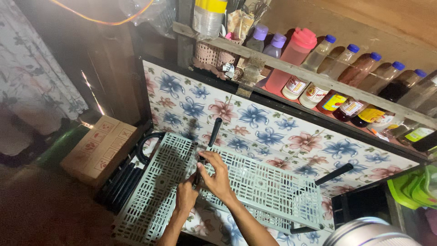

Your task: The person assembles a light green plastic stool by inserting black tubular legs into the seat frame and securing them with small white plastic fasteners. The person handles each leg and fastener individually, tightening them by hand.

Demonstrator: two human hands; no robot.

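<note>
Floral counter [273, 132]: hands [205, 180] gripping plastic rack [268, 187].

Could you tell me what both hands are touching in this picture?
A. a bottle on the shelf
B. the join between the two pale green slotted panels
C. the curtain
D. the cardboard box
B: the left hand and right hand meet at the join where the two slotted panels come together, far from the box, the bottles and the curtain.
</note>
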